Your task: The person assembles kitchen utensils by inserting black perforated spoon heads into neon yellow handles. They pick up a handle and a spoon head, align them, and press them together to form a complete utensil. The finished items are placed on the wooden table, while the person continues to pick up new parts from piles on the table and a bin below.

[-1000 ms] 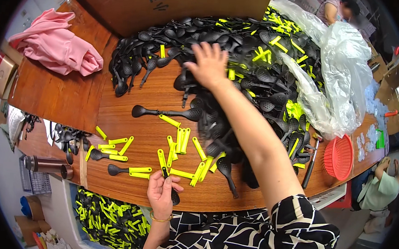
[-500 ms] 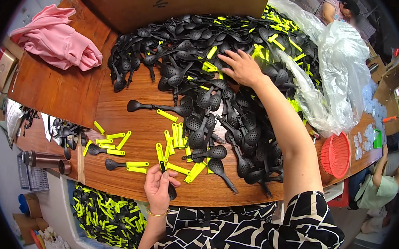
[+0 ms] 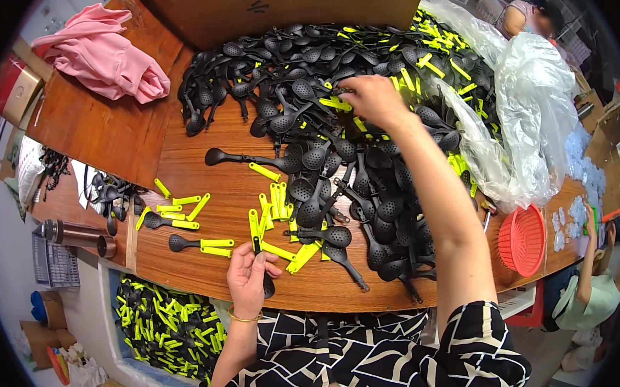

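Note:
Near the front edge of the table, my left hand (image 3: 249, 283) is closed in a pinch around the stem of a black spoon. The spoon's bowl (image 3: 269, 286) peeks out below my fingers, and its stem tip lies close to a bright yellow handle (image 3: 253, 224). Several more yellow handles (image 3: 275, 202) lie loose just beyond. Farther off, my right hand (image 3: 374, 100) reaches into the big heap of black slotted spoons (image 3: 312, 154). Its fingers are curled down beside a yellow handle (image 3: 335, 104); what they grip is hidden.
At the back stands a cardboard box (image 3: 286, 7). Clear plastic sheeting (image 3: 531, 122) and a red basket (image 3: 521, 240) are on the right. Left are a pink cloth (image 3: 105, 53), a flask (image 3: 77, 236) and, below the table, a bin of yellow-handled pieces (image 3: 167, 327). Other people are at right.
My right hand's spread fingers have curled down into the heap, and the hand has shifted slightly left. My left hand keeps its pinch on the spoon. The whole view has shifted a little.

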`<action>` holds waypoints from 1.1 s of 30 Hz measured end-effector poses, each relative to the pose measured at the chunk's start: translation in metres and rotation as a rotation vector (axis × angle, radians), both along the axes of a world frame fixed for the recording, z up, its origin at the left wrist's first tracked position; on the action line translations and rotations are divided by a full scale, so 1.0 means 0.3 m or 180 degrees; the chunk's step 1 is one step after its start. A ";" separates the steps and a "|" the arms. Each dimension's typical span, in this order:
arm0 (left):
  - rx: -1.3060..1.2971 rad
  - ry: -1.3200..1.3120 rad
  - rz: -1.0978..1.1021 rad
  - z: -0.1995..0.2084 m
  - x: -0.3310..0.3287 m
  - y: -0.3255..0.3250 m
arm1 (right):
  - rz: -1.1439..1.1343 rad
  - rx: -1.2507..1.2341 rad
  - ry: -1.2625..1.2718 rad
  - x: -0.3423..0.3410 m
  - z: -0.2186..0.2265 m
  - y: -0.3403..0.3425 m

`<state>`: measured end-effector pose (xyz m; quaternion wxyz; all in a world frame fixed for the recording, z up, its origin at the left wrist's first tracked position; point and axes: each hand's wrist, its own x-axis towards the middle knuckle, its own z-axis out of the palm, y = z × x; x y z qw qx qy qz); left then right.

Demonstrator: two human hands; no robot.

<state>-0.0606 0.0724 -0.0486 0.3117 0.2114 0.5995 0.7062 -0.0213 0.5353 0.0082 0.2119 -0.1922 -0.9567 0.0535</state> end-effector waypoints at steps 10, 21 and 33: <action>-0.0030 0.0112 0.0029 -0.002 0.003 -0.001 | 0.0382 -0.0030 -0.0794 -0.346 -0.125 -0.465; 0.0117 -0.0001 -0.0078 -0.008 -0.007 -0.005 | 0.0738 -0.0257 -0.0598 0.166 -0.127 -0.114; 0.0117 -0.0337 -0.0013 0.118 0.022 0.032 | 0.0243 0.0482 -0.1295 0.182 0.110 -0.191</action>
